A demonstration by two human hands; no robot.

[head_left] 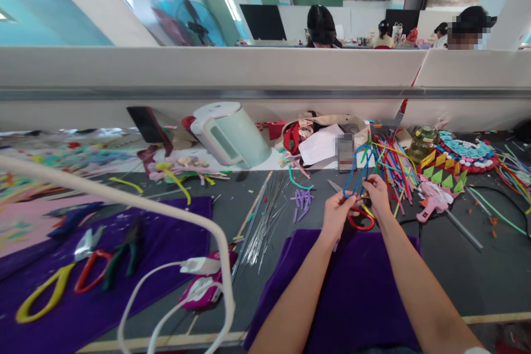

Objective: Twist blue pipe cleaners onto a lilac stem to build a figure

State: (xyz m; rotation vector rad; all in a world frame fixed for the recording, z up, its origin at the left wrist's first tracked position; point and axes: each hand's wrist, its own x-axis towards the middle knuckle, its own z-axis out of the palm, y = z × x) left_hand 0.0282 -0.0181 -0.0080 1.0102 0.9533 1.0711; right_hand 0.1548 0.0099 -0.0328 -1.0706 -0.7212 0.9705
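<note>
both hands (359, 199) pinch blue wire (352, 168) above purple cloth (344, 287).

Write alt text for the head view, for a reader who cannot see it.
Above a purple cloth, the left hand and right hand pinch a bent blue pipe cleaner. Red-handled scissors lie under them, a pink glue gun to the right.

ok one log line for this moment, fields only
left hand: pinching blue pipe cleaner | right hand: pinching same | red-handled scissors: beneath hands | purple cloth: under forearms
</note>
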